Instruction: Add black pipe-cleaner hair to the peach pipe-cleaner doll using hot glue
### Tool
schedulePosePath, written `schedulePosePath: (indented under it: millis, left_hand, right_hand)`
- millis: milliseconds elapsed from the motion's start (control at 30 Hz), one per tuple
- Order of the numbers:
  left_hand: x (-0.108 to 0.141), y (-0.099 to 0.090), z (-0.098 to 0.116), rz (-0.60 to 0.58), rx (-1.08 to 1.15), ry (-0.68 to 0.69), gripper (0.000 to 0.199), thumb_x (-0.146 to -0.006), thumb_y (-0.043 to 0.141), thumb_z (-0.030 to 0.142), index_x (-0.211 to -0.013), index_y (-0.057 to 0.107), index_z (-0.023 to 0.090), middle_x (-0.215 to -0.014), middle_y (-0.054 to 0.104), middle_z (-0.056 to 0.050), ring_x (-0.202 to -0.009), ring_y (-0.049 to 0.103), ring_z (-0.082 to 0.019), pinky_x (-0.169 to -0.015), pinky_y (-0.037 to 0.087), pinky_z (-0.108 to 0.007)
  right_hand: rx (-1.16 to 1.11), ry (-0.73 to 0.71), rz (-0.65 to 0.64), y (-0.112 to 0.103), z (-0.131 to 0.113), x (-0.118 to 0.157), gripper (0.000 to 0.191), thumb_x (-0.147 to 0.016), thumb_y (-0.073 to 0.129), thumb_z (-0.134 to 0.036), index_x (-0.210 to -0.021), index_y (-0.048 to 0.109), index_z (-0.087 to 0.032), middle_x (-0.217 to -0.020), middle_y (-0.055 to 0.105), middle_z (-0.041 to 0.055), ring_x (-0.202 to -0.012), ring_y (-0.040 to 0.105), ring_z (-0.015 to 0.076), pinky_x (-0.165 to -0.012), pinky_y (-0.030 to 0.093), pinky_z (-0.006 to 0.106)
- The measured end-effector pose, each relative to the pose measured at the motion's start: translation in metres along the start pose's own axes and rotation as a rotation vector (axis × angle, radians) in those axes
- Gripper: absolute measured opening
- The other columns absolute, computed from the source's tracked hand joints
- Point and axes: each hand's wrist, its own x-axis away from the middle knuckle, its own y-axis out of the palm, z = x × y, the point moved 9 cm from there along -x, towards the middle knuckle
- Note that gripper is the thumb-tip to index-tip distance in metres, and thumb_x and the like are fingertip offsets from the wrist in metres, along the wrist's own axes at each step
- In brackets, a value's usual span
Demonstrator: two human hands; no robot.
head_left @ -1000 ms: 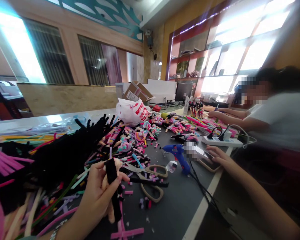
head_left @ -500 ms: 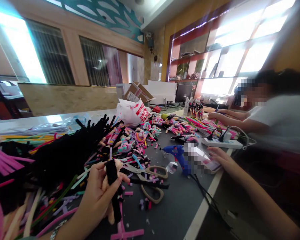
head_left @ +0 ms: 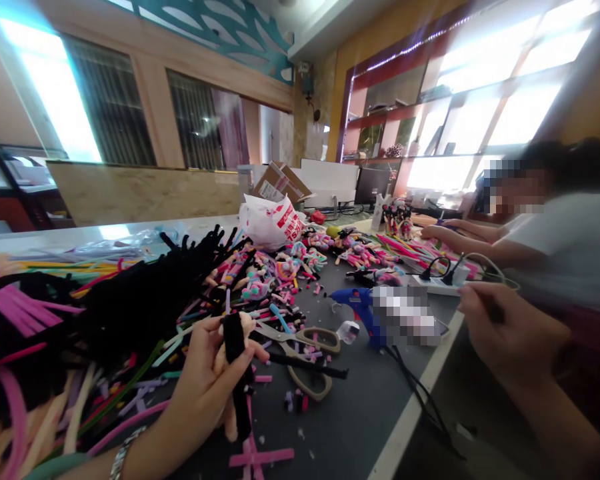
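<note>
My left hand (head_left: pixel 207 373) is closed around a pipe-cleaner doll (head_left: pixel 235 333) with a pale fuzzy body and a broad black fuzzy strip down its front. A thin black stem sticks out to the right from it. My right hand (head_left: pixel 513 333) is raised past the table's right edge, its fingers curled in and nothing visible in them. Left of that hand lies a phone (head_left: pixel 437 327), mostly blurred out, beside a blue glue gun (head_left: pixel 357 303). Scissors with beige handles (head_left: pixel 313 340) lie open just right of the doll.
A large bundle of black pipe cleaners (head_left: pixel 135 307) covers the left side. Finished small dolls (head_left: pixel 360 250) and cut scraps fill the middle, before a white plastic bag (head_left: pixel 270 220). A power strip (head_left: pixel 435 287) sits at the right edge. Another person (head_left: pixel 565 233) works beyond it.
My right hand has lifted off the phone and drawn back to the right, its fingers curling from outstretched. My left hand keeps hold of the doll. The view has shifted slightly.
</note>
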Motion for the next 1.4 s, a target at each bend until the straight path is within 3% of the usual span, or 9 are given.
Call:
schedulePosePath:
  millis: [67,133,200,333,467,567,900,1167,1400]
  left_hand:
    - [0.001,0.002,0.000,-0.021,0.014,0.002,0.033,-0.083,0.059,0.031,-0.105,0.035,0.025,-0.094,0.065,-0.002,-0.079,0.068,-0.018,-0.072,0.053,-0.031]
    - [0.002,0.005,-0.002,-0.055,0.019,-0.014,0.031,-0.086,0.056,0.032,-0.107,0.033,0.026,-0.093,0.065,-0.001,-0.080,0.068,-0.017,-0.071,0.053,-0.030]
    - [0.003,0.006,-0.003,-0.082,0.015,-0.015,0.029,-0.089,0.052,0.032,-0.109,0.032,0.027,-0.090,0.064,0.000,-0.081,0.067,-0.016,-0.071,0.052,-0.029]
    - [0.005,0.008,-0.003,-0.105,0.019,-0.004,0.027,-0.090,0.051,0.032,-0.109,0.032,0.027,-0.092,0.063,0.000,-0.084,0.067,-0.017,-0.073,0.051,-0.030]
    - [0.005,0.011,0.000,-0.125,0.045,0.018,0.026,-0.091,0.049,0.030,-0.109,0.030,0.026,-0.088,0.063,0.000,-0.084,0.067,-0.016,-0.074,0.050,-0.029]
    - [0.005,0.013,0.003,-0.129,0.088,-0.002,0.027,-0.091,0.050,0.030,-0.109,0.030,0.026,-0.089,0.062,0.000,-0.084,0.066,-0.016,-0.071,0.051,-0.029]
    - [0.001,0.008,0.001,-0.088,0.141,-0.009,0.030,-0.088,0.055,0.032,-0.106,0.033,0.026,-0.091,0.060,0.001,-0.077,0.065,-0.014,-0.063,0.051,-0.024]
    - [0.000,0.009,0.002,-0.104,0.134,0.027,0.030,-0.087,0.056,0.031,-0.105,0.032,0.025,-0.090,0.060,0.001,-0.075,0.064,-0.012,-0.062,0.052,-0.023]
    - [0.000,0.007,0.002,-0.088,0.116,0.021,0.030,-0.087,0.056,0.031,-0.105,0.032,0.026,-0.087,0.062,0.001,-0.073,0.063,-0.011,-0.061,0.052,-0.021]
  right_hand:
    - [-0.034,-0.323,0.000,-0.013,-0.061,0.016,0.014,-0.085,0.052,-0.029,-0.077,0.063,-0.025,-0.065,0.068,0.0001,-0.057,0.062,0.0174,-0.061,0.045,0.030]
    - [-0.192,-0.663,-0.140,-0.013,-0.118,0.045,0.008,-0.081,0.057,-0.019,-0.080,0.059,-0.026,-0.064,0.067,-0.0024,-0.057,0.062,0.0160,-0.061,0.047,0.028]
    - [-0.293,-0.781,-0.307,-0.004,-0.151,0.069,0.014,-0.080,0.058,-0.015,-0.089,0.057,-0.025,-0.066,0.067,-0.0005,-0.059,0.063,0.0173,-0.059,0.048,0.029]
    - [-0.333,-0.723,-0.618,0.035,-0.177,0.104,0.018,-0.086,0.053,-0.022,-0.103,0.056,-0.022,-0.082,0.070,0.0060,-0.071,0.065,0.0224,-0.062,0.052,0.036]
    - [-0.251,-0.686,-0.765,0.064,-0.182,0.128,0.030,-0.083,0.057,-0.026,-0.113,0.054,-0.022,-0.101,0.070,0.0095,-0.085,0.066,0.0273,-0.069,0.054,0.041]
    - [-0.186,-0.676,-0.802,0.073,-0.181,0.135,0.036,-0.080,0.060,-0.021,-0.116,0.054,-0.019,-0.097,0.071,0.0102,-0.081,0.067,0.0276,-0.066,0.055,0.039]
    - [-0.236,-0.673,-0.745,0.068,-0.185,0.128,0.021,-0.083,0.052,-0.005,-0.098,0.065,-0.014,-0.085,0.072,0.0108,-0.074,0.069,0.0241,-0.064,0.054,0.032]
    - [-0.631,-0.391,-0.747,0.062,-0.184,0.099,0.011,-0.083,0.061,-0.012,-0.090,0.068,-0.017,-0.081,0.073,0.0042,-0.074,0.068,0.0163,-0.068,0.049,0.022]
    - [-0.835,-0.164,-0.904,0.075,-0.186,0.083,0.011,-0.074,0.073,-0.027,-0.073,0.069,-0.017,-0.064,0.069,-0.0013,-0.056,0.061,0.0103,-0.054,0.044,0.018]
